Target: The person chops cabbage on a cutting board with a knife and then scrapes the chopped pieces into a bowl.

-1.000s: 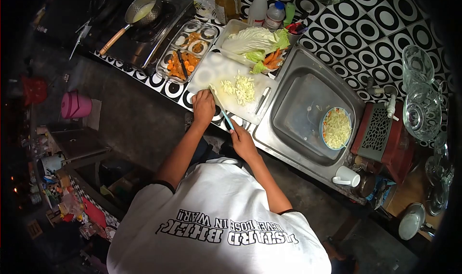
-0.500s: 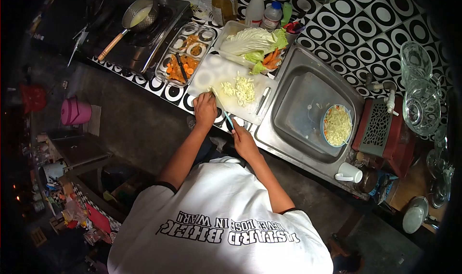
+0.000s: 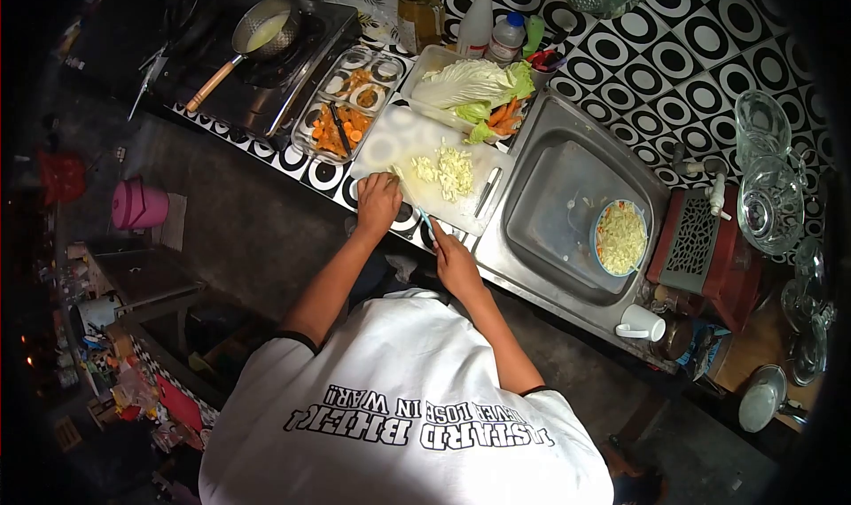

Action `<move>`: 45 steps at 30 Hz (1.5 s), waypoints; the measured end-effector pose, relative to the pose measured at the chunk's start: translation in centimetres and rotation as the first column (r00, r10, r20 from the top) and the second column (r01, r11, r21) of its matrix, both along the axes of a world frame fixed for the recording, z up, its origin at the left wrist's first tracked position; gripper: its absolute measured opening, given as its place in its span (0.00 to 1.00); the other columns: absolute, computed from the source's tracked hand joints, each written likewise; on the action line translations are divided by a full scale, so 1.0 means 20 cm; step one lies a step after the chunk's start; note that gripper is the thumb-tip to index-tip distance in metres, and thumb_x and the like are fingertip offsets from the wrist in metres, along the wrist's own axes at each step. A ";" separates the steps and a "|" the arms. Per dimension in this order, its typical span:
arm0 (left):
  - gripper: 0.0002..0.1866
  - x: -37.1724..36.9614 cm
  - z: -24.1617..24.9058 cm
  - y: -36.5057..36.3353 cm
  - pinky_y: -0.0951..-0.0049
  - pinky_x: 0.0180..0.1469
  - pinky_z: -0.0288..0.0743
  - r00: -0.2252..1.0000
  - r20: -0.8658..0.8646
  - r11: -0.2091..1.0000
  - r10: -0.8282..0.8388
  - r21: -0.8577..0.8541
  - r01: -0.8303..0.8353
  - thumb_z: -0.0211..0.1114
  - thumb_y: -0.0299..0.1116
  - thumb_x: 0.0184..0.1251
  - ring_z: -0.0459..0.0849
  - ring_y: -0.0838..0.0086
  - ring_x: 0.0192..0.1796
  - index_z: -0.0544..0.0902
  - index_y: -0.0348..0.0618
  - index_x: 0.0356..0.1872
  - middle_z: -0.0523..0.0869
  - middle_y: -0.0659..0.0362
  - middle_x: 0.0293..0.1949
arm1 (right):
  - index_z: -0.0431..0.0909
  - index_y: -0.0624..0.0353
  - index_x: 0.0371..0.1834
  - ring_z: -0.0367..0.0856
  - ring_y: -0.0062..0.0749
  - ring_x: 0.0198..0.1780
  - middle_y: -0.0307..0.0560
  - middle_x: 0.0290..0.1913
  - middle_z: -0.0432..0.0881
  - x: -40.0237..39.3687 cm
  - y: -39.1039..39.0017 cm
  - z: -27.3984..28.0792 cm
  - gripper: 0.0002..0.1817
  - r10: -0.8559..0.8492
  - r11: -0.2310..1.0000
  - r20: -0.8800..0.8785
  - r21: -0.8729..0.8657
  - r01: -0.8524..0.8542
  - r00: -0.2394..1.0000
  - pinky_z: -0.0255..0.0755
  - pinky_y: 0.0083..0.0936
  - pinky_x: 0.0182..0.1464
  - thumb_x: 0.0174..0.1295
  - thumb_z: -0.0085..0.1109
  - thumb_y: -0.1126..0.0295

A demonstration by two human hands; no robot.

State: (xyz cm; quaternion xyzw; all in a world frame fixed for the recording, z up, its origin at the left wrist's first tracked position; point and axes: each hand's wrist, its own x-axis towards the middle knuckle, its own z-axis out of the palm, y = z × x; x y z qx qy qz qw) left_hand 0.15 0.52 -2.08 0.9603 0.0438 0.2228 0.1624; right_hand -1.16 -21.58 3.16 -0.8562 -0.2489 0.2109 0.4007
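The right hand is closing firmly around the blue handle of a knife, whose blade is crossing the near part of the cutting board. The left hand is bending its fingers at the board's near edge, beside the blade; what they are holding, and how tightly, cannot be told. Chopped cabbage is lying on the board, just beyond the knife, and the board is resting on the counter.

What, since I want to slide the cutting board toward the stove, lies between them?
A clear divided dish with carrot slices and a black utensil; the head view shows it.
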 end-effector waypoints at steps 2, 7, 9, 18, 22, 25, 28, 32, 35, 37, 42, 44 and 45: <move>0.08 0.00 0.02 0.02 0.61 0.53 0.68 1.000 -0.014 1.000 0.006 -0.024 -0.007 0.64 0.28 0.60 0.80 0.63 0.50 0.86 0.37 0.39 0.84 0.56 0.42 | 0.63 0.54 0.75 0.80 0.56 0.41 0.61 0.39 0.79 0.00 -0.02 0.00 0.29 -0.017 0.999 0.022 0.051 0.016 1.000 0.74 0.41 0.46 0.69 0.49 0.77; 0.09 -0.01 0.02 0.07 0.61 0.51 0.69 0.999 -0.035 0.996 0.001 -0.087 -0.004 0.63 0.28 0.62 0.80 0.61 0.48 0.85 0.38 0.42 0.83 0.55 0.40 | 0.63 0.54 0.75 0.81 0.49 0.41 0.60 0.40 0.81 0.01 -0.06 0.05 0.28 -0.056 0.993 0.003 0.101 0.055 0.998 0.74 0.35 0.49 0.71 0.46 0.78; 0.09 0.00 0.00 0.09 0.60 0.53 0.70 0.995 -0.096 0.991 -0.013 -0.137 0.000 0.61 0.29 0.65 0.78 0.60 0.49 0.85 0.38 0.42 0.82 0.55 0.41 | 0.65 0.55 0.75 0.80 0.46 0.41 0.59 0.39 0.81 0.01 -0.07 0.10 0.26 -0.069 0.993 -0.039 0.090 0.072 0.997 0.73 0.34 0.50 0.73 0.45 0.76; 0.07 0.12 0.04 0.16 0.61 0.49 0.75 0.993 -0.115 0.975 -0.036 -0.223 0.010 0.62 0.28 0.64 0.81 0.58 0.44 0.84 0.38 0.40 0.84 0.52 0.38 | 0.66 0.55 0.74 0.80 0.44 0.40 0.59 0.38 0.81 0.02 -0.05 0.09 0.26 -0.122 0.981 -0.013 0.152 0.123 0.992 0.73 0.31 0.49 0.73 0.46 0.77; 0.05 0.16 0.08 0.21 0.66 0.42 0.78 0.970 -0.225 0.786 -0.093 -0.615 -0.067 0.64 0.26 0.62 0.84 0.62 0.36 0.84 0.38 0.38 0.85 0.52 0.34 | 0.66 0.55 0.74 0.80 0.42 0.39 0.58 0.38 0.81 0.02 -0.05 0.10 0.26 -0.153 0.973 -0.017 0.172 0.153 0.988 0.73 0.30 0.49 0.72 0.47 0.78; 0.05 0.20 0.08 0.27 0.69 0.40 0.78 0.894 -0.410 0.692 -0.182 -0.699 -0.179 0.66 0.25 0.60 0.83 0.65 0.32 0.83 0.38 0.36 0.85 0.53 0.32 | 0.66 0.55 0.74 0.79 0.40 0.38 0.58 0.38 0.80 0.03 -0.06 0.10 0.26 -0.163 0.967 -0.057 0.189 0.170 0.985 0.73 0.29 0.49 0.73 0.47 0.77; 0.04 0.20 0.10 0.26 0.68 0.39 0.77 0.942 -0.309 0.812 -0.131 -0.579 -0.077 0.66 0.25 0.58 0.83 0.64 0.32 0.82 0.38 0.34 0.84 0.53 0.31 | 0.66 0.54 0.74 0.79 0.39 0.38 0.57 0.38 0.80 0.03 -0.04 0.10 0.25 -0.178 0.967 -0.088 0.169 0.190 0.980 0.73 0.29 0.49 0.73 0.46 0.76; 0.05 0.21 0.06 0.23 0.63 0.43 0.77 0.981 -0.186 0.927 -0.046 -0.373 -0.027 0.65 0.24 0.58 0.83 0.58 0.39 0.80 0.38 0.35 0.82 0.51 0.35 | 0.66 0.54 0.74 0.79 0.40 0.39 0.57 0.39 0.81 0.03 -0.03 0.08 0.25 -0.172 0.967 -0.036 0.183 0.176 0.984 0.73 0.29 0.49 0.74 0.46 0.75; 0.04 0.20 0.05 0.20 0.56 0.46 0.75 0.989 -0.128 0.961 -0.074 -0.276 0.036 0.65 0.25 0.58 0.80 0.54 0.44 0.78 0.39 0.33 0.79 0.52 0.38 | 0.66 0.54 0.74 0.80 0.41 0.40 0.58 0.41 0.81 0.03 -0.02 0.06 0.24 -0.157 0.973 -0.042 0.163 0.162 0.987 0.73 0.30 0.49 0.74 0.46 0.74; 0.04 0.18 0.06 0.18 0.56 0.48 0.75 0.989 -0.133 0.969 -0.069 -0.243 0.035 0.65 0.25 0.59 0.79 0.56 0.46 0.78 0.40 0.33 0.79 0.53 0.39 | 0.66 0.54 0.74 0.80 0.42 0.41 0.59 0.43 0.81 0.03 -0.01 0.06 0.25 -0.149 0.978 -0.043 0.143 0.153 0.988 0.73 0.30 0.50 0.74 0.46 0.75; 0.04 0.14 0.06 0.16 0.59 0.50 0.75 0.991 -0.115 0.973 -0.075 -0.226 0.048 0.65 0.25 0.59 0.79 0.58 0.49 0.80 0.39 0.34 0.78 0.54 0.41 | 0.67 0.54 0.73 0.81 0.48 0.44 0.62 0.48 0.82 0.02 0.01 0.10 0.25 -0.128 0.988 -0.089 0.075 0.135 0.988 0.73 0.33 0.52 0.73 0.47 0.75; 0.05 0.12 0.05 0.16 0.60 0.50 0.75 0.990 -0.083 0.966 -0.118 -0.239 0.095 0.66 0.26 0.60 0.79 0.58 0.48 0.80 0.38 0.35 0.78 0.54 0.40 | 0.67 0.53 0.73 0.81 0.50 0.43 0.60 0.44 0.81 0.01 0.01 0.06 0.25 -0.121 0.988 -0.060 0.089 0.126 0.991 0.73 0.36 0.50 0.72 0.48 0.74; 0.05 0.11 0.05 0.16 0.60 0.50 0.75 0.990 -0.083 0.966 -0.116 -0.241 0.093 0.66 0.26 0.60 0.79 0.58 0.48 0.80 0.38 0.35 0.78 0.54 0.40 | 0.67 0.53 0.73 0.81 0.52 0.42 0.58 0.40 0.81 0.00 0.01 0.06 0.25 -0.116 0.987 -0.029 0.105 0.118 0.993 0.73 0.39 0.48 0.71 0.49 0.73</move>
